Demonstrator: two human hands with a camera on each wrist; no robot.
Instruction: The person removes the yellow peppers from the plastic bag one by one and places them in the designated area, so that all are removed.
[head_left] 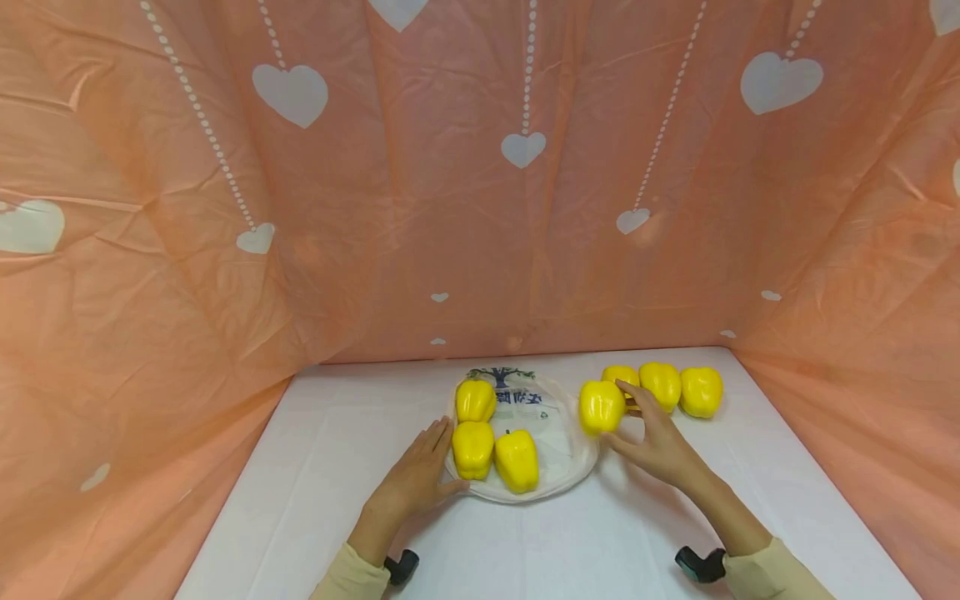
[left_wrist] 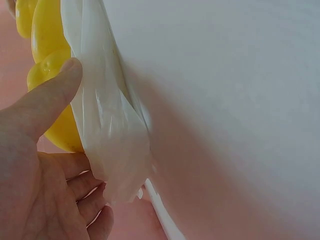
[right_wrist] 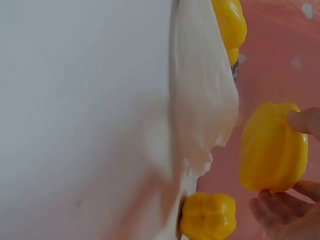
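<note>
At the centre-right of the head view, the right hand (head_left: 662, 442) pinches a yellow pepper (head_left: 601, 407) between its thumb and fingers, near the right edge of a white bag (head_left: 561, 457); the right wrist view shows the thumb on 1 side of this pepper and fingertips on the other; the left hand (head_left: 417, 473) lies against the bag's left edge, its fingers straight and close together, its thumb spread away toward the bag's lower left edge; in the left wrist view that thumb reaches over the bag's wall beside yellow peppers, while the other fingers lie on the outer side. The bag sits open at the lower middle of the head view, a dark tree print (head_left: 500, 377) at its far edge; inside its left half are 3 peppers, the far pepper (head_left: 476, 400), the near pepper (head_left: 472, 451) touching it, and the tilted pepper (head_left: 517, 461) just beside; right of the bag a row of peppers (head_left: 660, 386) counts 3, the leftmost partly hidden behind the pinched 1; all this is on a white table (head_left: 285, 500), with an orange curtain (head_left: 405, 217) bearing white hearts (head_left: 291, 94) behind.
</note>
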